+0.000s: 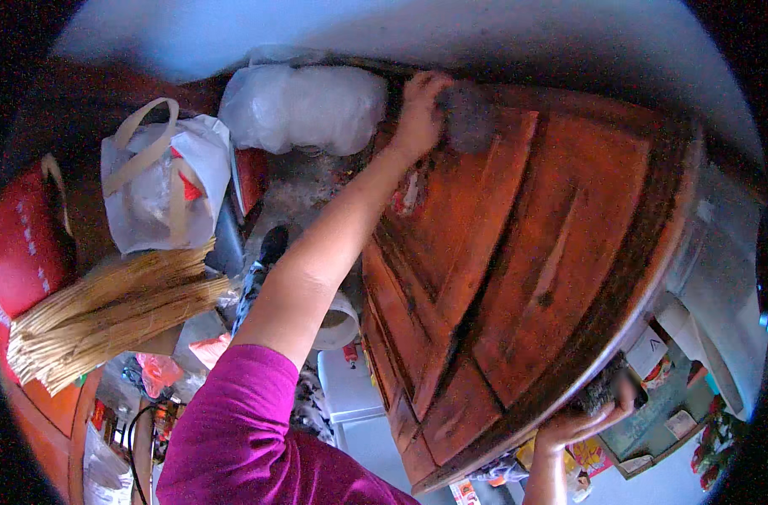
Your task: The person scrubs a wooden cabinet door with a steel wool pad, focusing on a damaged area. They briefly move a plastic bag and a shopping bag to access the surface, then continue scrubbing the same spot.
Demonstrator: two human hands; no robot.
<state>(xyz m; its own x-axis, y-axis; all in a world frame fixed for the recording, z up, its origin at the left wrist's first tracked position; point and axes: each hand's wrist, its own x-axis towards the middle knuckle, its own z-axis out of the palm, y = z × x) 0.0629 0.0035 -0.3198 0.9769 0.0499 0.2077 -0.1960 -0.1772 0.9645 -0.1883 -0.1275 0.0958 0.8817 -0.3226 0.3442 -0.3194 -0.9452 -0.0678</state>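
A reddish-brown wooden panelled door (561, 244) fills the right half of the view, with dark grooves and pale scuffs. My left arm, in a magenta sleeve, reaches up to the door's far top corner. There my left hand (423, 109) is closed on a dark grey cloth (470, 118), blurred and lying against the wood. Low on the right, by the door's near curved edge, my right hand (582, 425) holds a dark, blocky thing (607, 389) with a black rim. Its kind I cannot make out.
At the left stand a white bag with beige handles (167, 181), a bundle of folded brown paper (119, 307) and a red bag (31, 244). A plastic-wrapped white bundle (304, 109) lies at the back. A pale bucket (338, 324) stands below my left arm.
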